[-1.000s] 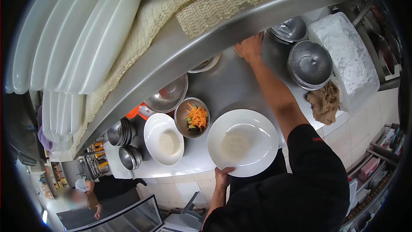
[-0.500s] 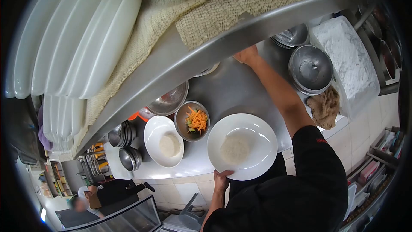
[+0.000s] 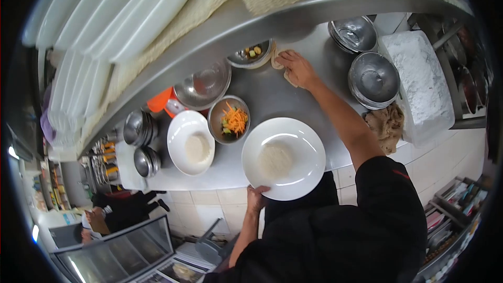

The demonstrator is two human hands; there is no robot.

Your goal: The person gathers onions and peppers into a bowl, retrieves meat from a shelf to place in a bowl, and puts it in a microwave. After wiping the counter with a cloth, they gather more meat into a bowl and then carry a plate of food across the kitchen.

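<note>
My left hand (image 3: pixel 257 198) grips the near rim of a wide white plate (image 3: pixel 309 157), thumb on top; a round pale portion, perhaps rice, sits in it. Farther up the steel counter, my right hand (image 3: pixel 297 68) is closed on a beige cloth (image 3: pixel 276 58), with part of the cloth showing below the fingers. Beside the plate is a metal bowl (image 3: pixel 211 120) of shredded carrot and green pieces. An oval white dish (image 3: pixel 179 149) holds another pale portion. Near my right hand, a bowl (image 3: pixel 249 63) with yellowish pieces is partly hidden by the shelf.
Stacked white plates (image 3: pixel 126 10) and mesh matting stand on the steel shelf (image 3: pixel 225 31) overhead. To the right are metal bowls (image 3: pixel 373 78), a brown cloth (image 3: pixel 386 126) and a tub of white powder (image 3: pixel 419 81). Another person (image 3: pixel 123 212) is at the lower left.
The view has shifted, showing more of the counter under the shelf. My right hand and the cloth now show more fully, as does the bowl beside them. My left hand still holds the plate.
</note>
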